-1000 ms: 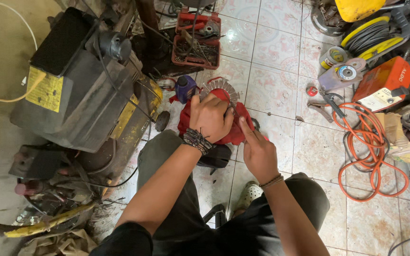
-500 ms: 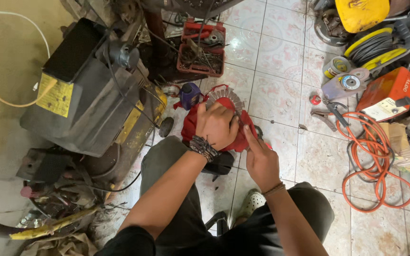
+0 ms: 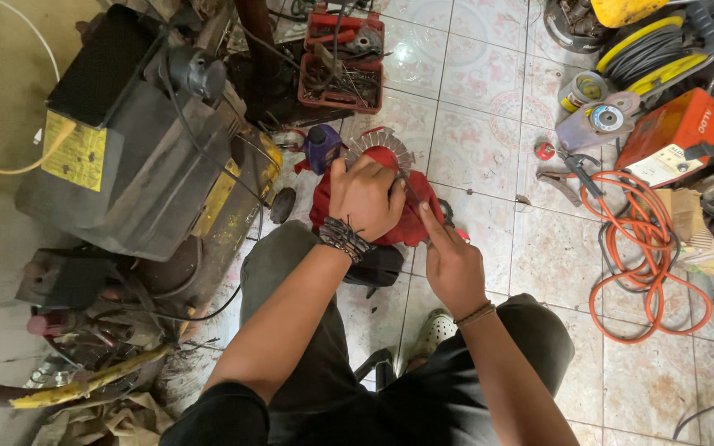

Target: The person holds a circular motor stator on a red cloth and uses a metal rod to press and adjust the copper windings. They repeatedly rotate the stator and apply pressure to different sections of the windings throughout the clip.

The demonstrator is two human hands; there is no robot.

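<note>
A red machine part with a ring of grey metal fins sits between my knees on the tiled floor. My left hand, with a dark bead bracelet at the wrist, is clamped over the top of the red part. My right hand reaches to its right side, index finger stretched onto the red housing, possibly pinching a thin dark tool or rod; I cannot tell for sure. A blue-purple piece lies just left of the fins.
A large black and yellow machine stands at the left. A red tray of tools sits ahead. An orange hose coil, an orange box, a yellow cable reel and grinding discs crowd the right.
The view has shifted slightly. My left hand stays on the red part; my right hand has moved a little and its index finger now extends onto the housing.
</note>
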